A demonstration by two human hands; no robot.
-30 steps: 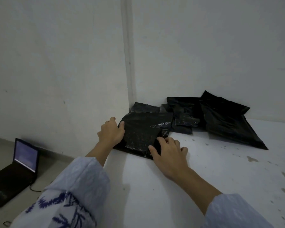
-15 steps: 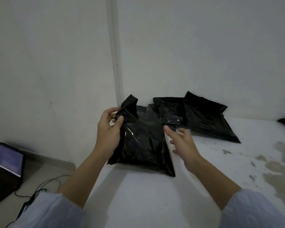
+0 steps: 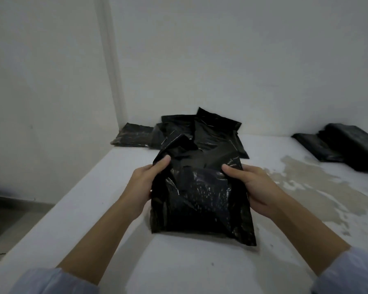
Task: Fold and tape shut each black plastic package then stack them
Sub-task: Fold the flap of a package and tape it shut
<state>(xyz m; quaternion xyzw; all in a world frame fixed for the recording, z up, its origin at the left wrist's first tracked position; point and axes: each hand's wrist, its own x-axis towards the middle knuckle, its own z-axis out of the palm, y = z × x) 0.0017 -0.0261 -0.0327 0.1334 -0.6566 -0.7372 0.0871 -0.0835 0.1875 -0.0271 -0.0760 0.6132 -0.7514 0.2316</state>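
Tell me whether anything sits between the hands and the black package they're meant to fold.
Nothing does. The left hand and right hand already grip the package by its two sides, thumbs on top.

Two bare forearms are seen reaching in from the bottom edge, each ending in a bare hand, the left hand [image 3: 143,185] and the right hand [image 3: 256,187]. No rings, watches or gloves can be made out on either. A pale blue-grey fabric sleeve [image 3: 51,281] is worn on the left arm, pushed up above the forearm. A matching pale blue-grey fabric cuff [image 3: 348,274] is worn on the right arm. Both sleeves are blurred, so no pattern or stitching can be told.
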